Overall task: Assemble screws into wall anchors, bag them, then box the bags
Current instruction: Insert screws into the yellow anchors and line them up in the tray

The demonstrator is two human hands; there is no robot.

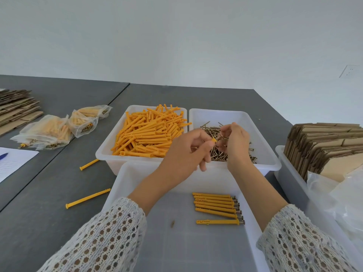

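My left hand (188,152) grips an orange wall anchor (214,140); only its open end shows past my fingers. My right hand (234,142) pinches a screw (221,136), its tip at the anchor's mouth, above the white bin of screws (231,114). To the left stands a white bin (104,150) heaped with orange anchors (149,132). In the near white tray (125,183), several assembled anchors with screws (216,207) lie in a row at the right.
Filled clear bags (59,130) lie at the left, beside flat cardboard (15,107) and a paper sheet (13,161). Two loose anchors (88,198) lie on the grey table. A bin of folded cardboard (324,146) and clear plastic bags (337,197) stand right.
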